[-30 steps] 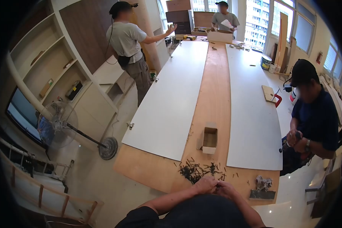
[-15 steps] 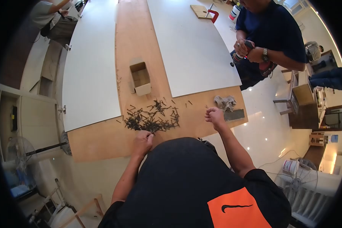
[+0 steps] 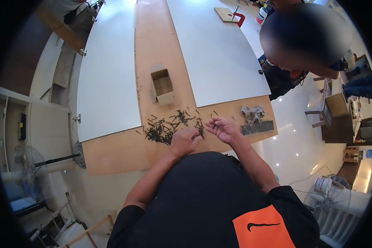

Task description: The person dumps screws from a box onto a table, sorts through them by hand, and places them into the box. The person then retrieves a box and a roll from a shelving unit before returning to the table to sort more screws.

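A loose pile of dark screws [image 3: 159,131] lies on the bare wooden board [image 3: 111,155]. My left hand [image 3: 185,141] is at the right side of the pile, back upward, with its fingers bent together and their tips hidden. Just right of it, my right hand [image 3: 224,130] is turned palm up with its fingers curled inward. A small dark spot shows at its fingers, too small to name. A few stray screws lie above the hands, and an open cardboard box [image 3: 165,98] stands behind the pile.
White panels [image 3: 219,53] lie on both sides of the wooden strip. A crumpled grey cloth [image 3: 253,113] and a dark flat block [image 3: 257,127] are at the right. A red clamp [image 3: 240,19] grips the far edge. Another person [image 3: 273,78] leans over the right side.
My left hand has moved right across the pile's front. My right hand has moved left toward it and turned palm up. The person on the right has bent lower.
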The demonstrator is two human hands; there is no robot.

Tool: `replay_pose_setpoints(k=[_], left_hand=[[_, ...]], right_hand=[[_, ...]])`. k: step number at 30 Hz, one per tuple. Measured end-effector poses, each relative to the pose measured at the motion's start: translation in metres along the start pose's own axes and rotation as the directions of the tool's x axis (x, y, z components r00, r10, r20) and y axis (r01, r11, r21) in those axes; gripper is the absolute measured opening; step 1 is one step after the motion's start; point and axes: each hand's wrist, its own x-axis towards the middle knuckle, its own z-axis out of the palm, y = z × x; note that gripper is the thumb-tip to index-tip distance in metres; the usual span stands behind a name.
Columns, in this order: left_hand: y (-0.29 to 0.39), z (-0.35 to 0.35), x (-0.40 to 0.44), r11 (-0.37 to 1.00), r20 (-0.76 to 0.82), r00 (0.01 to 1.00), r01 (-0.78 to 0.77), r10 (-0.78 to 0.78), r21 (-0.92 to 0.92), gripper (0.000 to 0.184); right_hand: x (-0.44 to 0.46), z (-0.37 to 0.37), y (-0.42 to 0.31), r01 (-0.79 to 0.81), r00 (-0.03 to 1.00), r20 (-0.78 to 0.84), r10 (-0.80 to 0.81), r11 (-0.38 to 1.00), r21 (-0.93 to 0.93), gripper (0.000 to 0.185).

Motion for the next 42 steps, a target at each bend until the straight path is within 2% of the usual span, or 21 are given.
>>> replay_pose_setpoints(k=[3,6,10,13,14,15,16,17,19,22,25,28,31,32,34,35,36,38,39,41,42], left_hand=[[0.006,0.009,0.016,0.995,0.088,0.996,-0.022,0.013,0.099,0.018],[-0.013,0.033,0.012,0.987,0.188,0.982,-0.016,-0.015,0.160,0.019],[-0.011,0.028,0.009,0.987,0.261,0.965,0.001,-0.043,0.159,0.016],[-0.022,0.022,0.004,0.994,0.142,0.988,0.042,-0.057,0.103,0.013],[-0.027,0.018,0.002,0.992,0.076,0.994,0.075,-0.083,0.100,0.013],[-0.033,0.012,0.000,0.989,0.008,0.994,0.111,-0.113,0.099,0.013],[-0.041,0.004,-0.005,0.984,-0.060,0.988,0.151,-0.145,0.098,0.014],[-0.056,0.000,-0.012,0.957,-0.112,0.965,0.251,-0.237,0.142,0.015],[-0.086,-0.013,-0.024,0.917,-0.184,0.937,0.334,-0.297,0.221,0.015],[-0.103,-0.032,-0.032,0.873,-0.237,0.912,0.395,-0.334,0.286,0.015],[-0.111,-0.041,-0.031,0.877,-0.250,0.917,0.377,-0.310,0.298,0.014],[-0.114,-0.043,-0.033,0.860,-0.265,0.903,0.411,-0.339,0.302,0.013],[-0.108,-0.038,-0.044,0.867,-0.314,0.894,0.410,-0.320,0.283,0.012],[-0.105,-0.035,-0.048,0.877,-0.336,0.894,0.394,-0.297,0.274,0.011],[-0.090,-0.030,-0.055,0.887,-0.245,0.920,0.369,-0.306,0.278,0.008],[-0.083,-0.028,-0.059,0.892,-0.199,0.930,0.355,-0.308,0.280,0.006],[-0.081,-0.023,-0.064,0.892,-0.181,0.936,0.344,-0.302,0.293,0.005],[-0.081,-0.013,-0.076,0.890,-0.146,0.946,0.323,-0.290,0.323,0.005],[-0.082,-0.010,-0.080,0.898,-0.130,0.942,0.335,-0.310,0.284,0.008],[-0.092,-0.004,-0.089,0.896,-0.204,0.926,0.363,-0.317,0.254,0.008],[-0.090,-0.006,-0.088,0.896,-0.240,0.916,0.377,-0.322,0.236,0.009]], right_hand=[[0.019,-0.010,0.035,-0.013,0.995,0.094,0.021,0.996,-0.085,0.016],[0.015,-0.006,0.059,-0.065,0.997,-0.045,0.060,0.990,-0.124,0.017],[0.012,-0.011,0.060,-0.145,0.986,-0.096,0.136,0.985,-0.093,0.020],[0.005,-0.014,0.034,0.052,0.963,-0.239,-0.128,0.953,-0.299,0.012],[0.004,-0.024,0.019,0.141,0.910,-0.220,-0.352,0.760,-0.634,0.011],[0.004,-0.038,0.001,0.172,0.834,-0.113,-0.541,0.448,-0.877,0.009],[0.002,-0.045,-0.015,0.135,0.691,0.036,-0.722,0.081,-0.987,0.009],[-0.001,-0.050,-0.027,0.018,0.542,0.247,-0.804,-0.282,-0.959,0.010],[-0.006,-0.056,-0.044,-0.067,0.528,0.233,-0.817,-0.313,-0.947,0.013],[-0.004,-0.063,-0.053,-0.153,0.530,0.232,-0.816,-0.361,-0.920,0.014],[-0.001,-0.068,-0.052,-0.180,0.568,0.231,-0.790,-0.393,-0.902,0.014],[-0.002,-0.065,-0.045,-0.081,0.436,0.463,-0.772,-0.546,-0.834,0.012],[-0.008,-0.043,-0.031,0.077,0.521,0.510,-0.685,-0.557,-0.827,0.010],[-0.010,-0.031,-0.023,0.123,0.582,0.500,-0.641,-0.539,-0.833,0.010],[-0.011,0.005,0.002,0.206,0.690,0.482,-0.540,-0.491,-0.846,0.011],[-0.005,0.019,0.015,0.327,0.710,0.532,-0.461,-0.454,-0.829,0.011],[0.001,0.033,0.028,0.440,0.715,0.585,-0.382,-0.403,-0.802,0.011],[0.014,0.062,0.048,0.565,0.672,0.717,-0.182,-0.500,-0.656,0.008],[0.025,0.068,0.058,0.630,0.644,0.754,-0.131,-0.468,-0.619,0.007],[0.050,0.069,0.078,0.747,0.574,0.818,-0.029,-0.392,-0.537,0.006],[0.058,0.070,0.083,0.701,0.615,0.788,0.012,-0.466,-0.540,0.007]])
